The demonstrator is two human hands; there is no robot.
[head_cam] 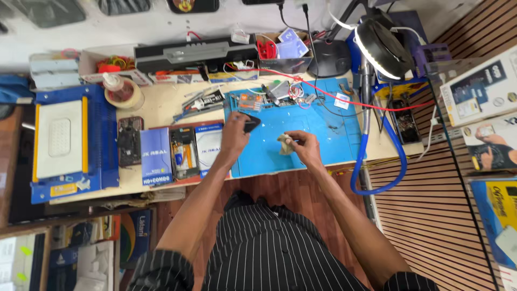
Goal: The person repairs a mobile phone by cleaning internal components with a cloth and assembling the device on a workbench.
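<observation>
Two hands work at frame centre over blue mat (323, 134): left hand (235, 131) grips dark part (251, 124), right hand (303, 145) pinches crumpled cloth (285, 144). Opened phones (183, 152) wait mid-left; repair looks unfinished.

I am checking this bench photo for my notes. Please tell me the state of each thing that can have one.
Left hand: shut on small black part.
Right hand: shut on crumpled cloth.
Ring lamp: lit.
Opened phone: back off, insides showing.
Blue mat: flat on bench.
</observation>
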